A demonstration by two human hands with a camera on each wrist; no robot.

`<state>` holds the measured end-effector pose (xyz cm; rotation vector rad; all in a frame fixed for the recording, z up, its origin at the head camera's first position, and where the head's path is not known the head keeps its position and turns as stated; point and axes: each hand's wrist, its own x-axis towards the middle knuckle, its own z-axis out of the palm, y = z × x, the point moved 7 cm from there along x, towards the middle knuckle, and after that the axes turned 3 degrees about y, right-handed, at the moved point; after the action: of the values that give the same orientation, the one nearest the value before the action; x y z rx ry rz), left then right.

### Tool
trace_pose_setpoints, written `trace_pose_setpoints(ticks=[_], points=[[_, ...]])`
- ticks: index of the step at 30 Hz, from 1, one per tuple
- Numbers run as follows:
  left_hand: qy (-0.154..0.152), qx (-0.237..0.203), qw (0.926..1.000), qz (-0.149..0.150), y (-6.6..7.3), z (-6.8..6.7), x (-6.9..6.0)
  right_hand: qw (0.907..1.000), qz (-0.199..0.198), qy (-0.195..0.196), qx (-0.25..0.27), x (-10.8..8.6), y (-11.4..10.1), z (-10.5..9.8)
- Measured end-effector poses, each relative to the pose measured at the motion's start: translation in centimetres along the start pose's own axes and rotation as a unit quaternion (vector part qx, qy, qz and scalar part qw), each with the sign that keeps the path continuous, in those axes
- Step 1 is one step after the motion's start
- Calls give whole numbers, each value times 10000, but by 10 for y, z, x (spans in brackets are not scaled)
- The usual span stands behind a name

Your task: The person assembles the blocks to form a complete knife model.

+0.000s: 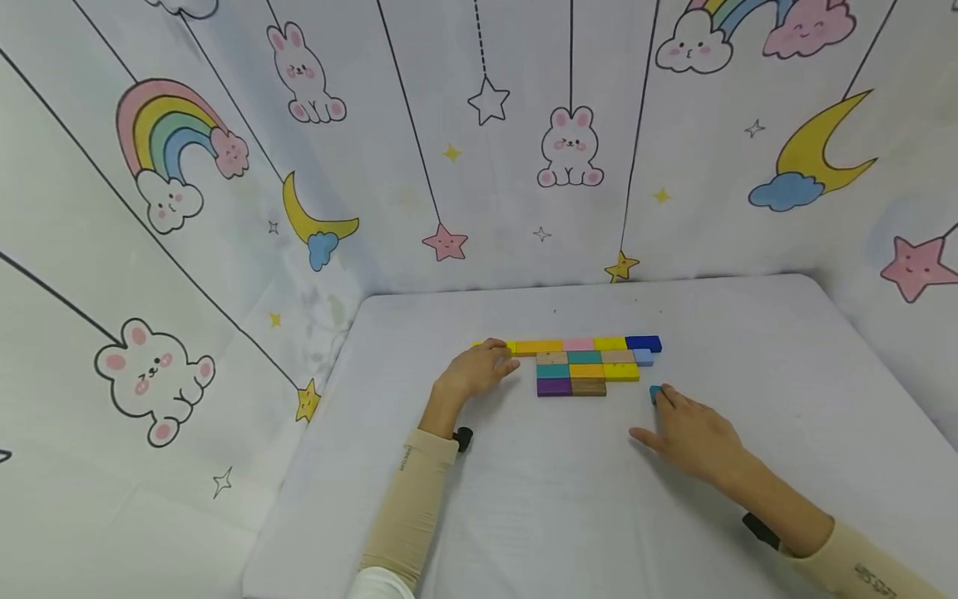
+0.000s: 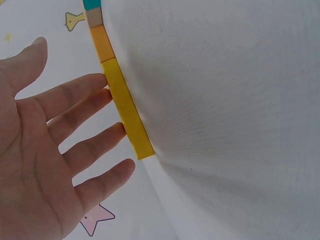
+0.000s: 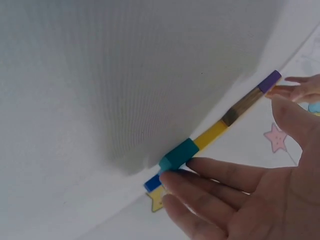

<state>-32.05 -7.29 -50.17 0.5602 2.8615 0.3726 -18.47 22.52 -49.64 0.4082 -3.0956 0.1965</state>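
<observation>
Several colored wooden blocks lie flat in rows toward the back of the white table. The back row runs from a yellow block through an orange block [image 1: 539,346] and a pink block [image 1: 578,344] to a dark blue block [image 1: 644,343]. With fingers spread, my left hand [image 1: 473,370] touches the long side of the leftmost yellow block [image 2: 127,110]. A teal-blue block [image 3: 179,156] stands apart, right of the rows. Fingertips of my right hand [image 1: 699,437] rest against it, thumb away from it; the hand mostly covers this block in the head view.
Nearest me in the arrangement are a purple block [image 1: 554,387] and a brown wood-grain block [image 1: 588,387]. A light blue block [image 1: 643,358] ends the second row. Behind the table [image 1: 539,499] hangs a white cloth backdrop [image 1: 509,200] printed with rabbits, stars and moons.
</observation>
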Motion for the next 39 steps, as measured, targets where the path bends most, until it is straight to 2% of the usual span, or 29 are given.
trace_pose_setpoints(ticks=[9,16,24,32,39], points=[[-41,-81,10000,29,0,0,1,9986,-82,-20,517,2,-10,2],[48,-40,9999,146,2,-1,6,9990,-101,-95,421,5,-16,-1],[97,-44,9998,161,-3,0,2,9994,-270,-146,172,9,-28,8],[190,-10,9996,203,-11,3,-5,9992,-321,-101,233,15,-41,19],[309,-212,9987,340,-4,0,1,9992,-365,-5,134,21,-35,11]])
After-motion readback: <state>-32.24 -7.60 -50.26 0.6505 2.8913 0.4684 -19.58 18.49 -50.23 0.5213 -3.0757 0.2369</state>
